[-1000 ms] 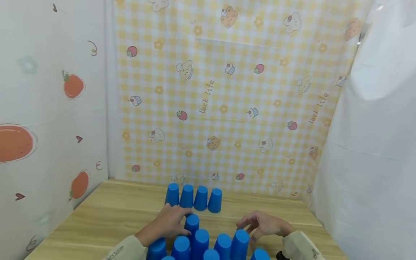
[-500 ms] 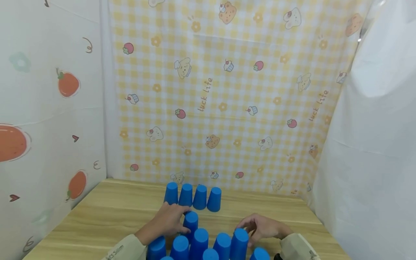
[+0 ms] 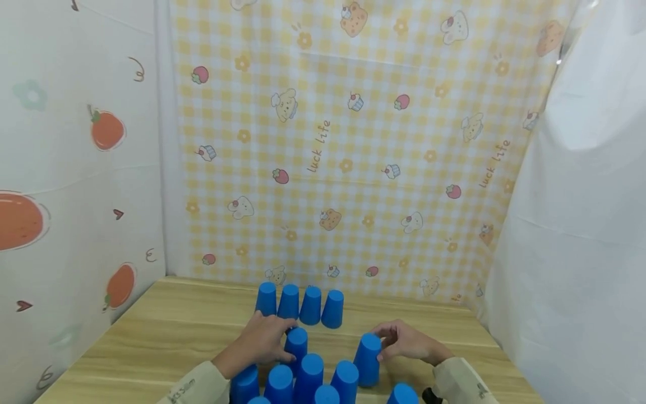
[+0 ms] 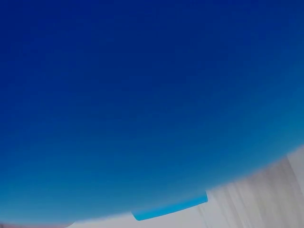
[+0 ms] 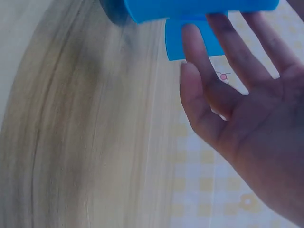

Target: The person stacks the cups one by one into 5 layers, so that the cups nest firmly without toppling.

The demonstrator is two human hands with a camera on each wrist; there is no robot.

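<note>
A: Head view first. Left hand (image 3: 262,343) with fingers curled round the side of the middle cup (image 3: 296,343), upside down on the surface (image 3: 166,331), just near of the far row (image 3: 300,306) of four blue cups.

B: And the right hand (image 3: 406,342)?

A: Holding the tilted cup (image 3: 367,359) by its top, at the right end of the near cluster (image 3: 303,381). Seen from the right wrist, fingers (image 5: 223,52) almost straight, with only the tips against the blue plastic. Probably a light pinch rather than a full grip.

B: Anything from the left wrist?

A: Only blue, far too close to make out the fingers.

B: Risks, then?

A: Mostly a slip. Smooth plastic, a shallow fingertip hold and a leaning cup. Could drop out of the pinch and roll to the right, toward the open end of the surface.

B: Or fall the other way?

A: Possibly worse. Packed tight on the left, that near cluster, with cups touching or just beside one another. One knock from the tilted cup, and perhaps several neighbours tipped over.

B: And on the left side?

A: Little room between the knuckles and the far row. Any careless push farther, and likely a bump into the two left cups of that row. Also the sleeve, low over the near cluster, and apt to drag a cup if pulled back sharply.
</note>
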